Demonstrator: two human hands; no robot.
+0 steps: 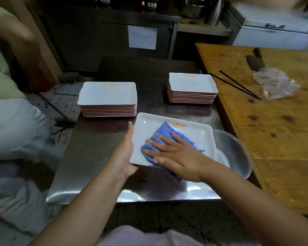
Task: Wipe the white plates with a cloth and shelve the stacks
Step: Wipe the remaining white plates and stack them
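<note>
A white rectangular plate (pixel 190 137) with orange lettering on its far rim is held just below the centre of the frame, above the steel desk (pixel 89 157). Its left edge is gripped by the left hand (pixel 124 155): the thumb is laid along the rim, and the remaining fingers are hidden beneath the plate. A crumpled blue cloth (pixel 165 134) is pressed into the plate's well by the right hand (pixel 176 157), whose fingers are spread out flat and nearly straight on top of the cloth; a fold of the cloth is seen hanging over the plate's near edge under the palm.

Two stacks of matching white plates are set on the desk further back. The left stack (pixel 108 98) is found left of centre, just beyond the held plate's far left corner; the right stack (pixel 192 87) is placed right of centre, near the desk's right edge. The two are well apart.

A shallow metal basin (pixel 238 153) is partly covered by the held plate's right side. At the right of the frame a wooden table (pixel 274 130) is seen, on which a pair of dark chopsticks (pixel 238 86), a crumpled clear plastic bag (pixel 276 84) and a cleaver (pixel 255 61) are laid. At the left edge another person (pixel 7 86) in pale clothing is partly shown.
</note>
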